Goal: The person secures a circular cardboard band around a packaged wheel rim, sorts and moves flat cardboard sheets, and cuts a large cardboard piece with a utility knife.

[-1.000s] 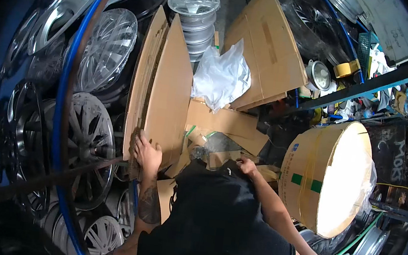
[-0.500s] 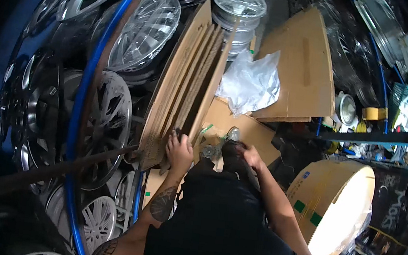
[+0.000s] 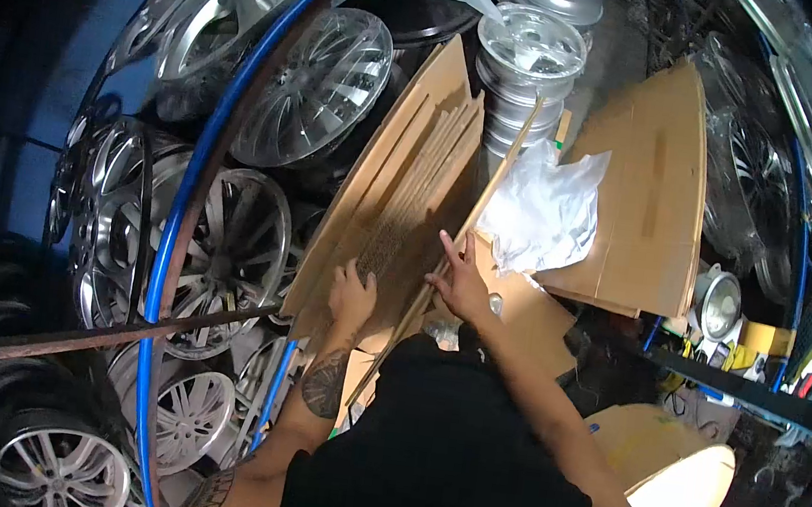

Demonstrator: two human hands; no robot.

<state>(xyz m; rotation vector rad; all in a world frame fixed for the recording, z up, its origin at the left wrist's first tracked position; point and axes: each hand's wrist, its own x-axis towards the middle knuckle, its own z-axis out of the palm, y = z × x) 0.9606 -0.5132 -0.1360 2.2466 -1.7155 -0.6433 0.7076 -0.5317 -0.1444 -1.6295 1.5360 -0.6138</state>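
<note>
The right hand [image 3: 463, 288] has its fingers spread rather than clenched, set against a lone cardboard sheet [image 3: 505, 168] that shows almost edge-on. Whether any fingertip hooks over that edge, I cannot tell. The left hand [image 3: 353, 300] lies about 9 o'clock of the right, its fingers bent onto the near edges of a cardboard stack [image 3: 411, 194]; whether they pinch a layer or merely rest there is not clear.

The lone sheet's long edge runs from 1 o'clock down to 7, passing right at the right hand, which is plainly the nearer of the two. The stack extends from the left hand toward 1 o'clock, its edges roughly in line with that sheet (the two stand apart at the middle, leaving a gap between the hands).

Farther out from the right hand, a crumpled plastic bag [image 3: 546, 214] sits between 1 and 2 o'clock, just beside the sheet, with a broad cardboard panel [image 3: 637, 200] past it at 2. A column of wheel rims [image 3: 531, 52] rises near 12, and a round carton [image 3: 650, 437] stands at 4. From the left hand, a spoked wheel [image 3: 224, 268] lies between 9 and 10, behind a blue post [image 3: 170, 237].
</note>
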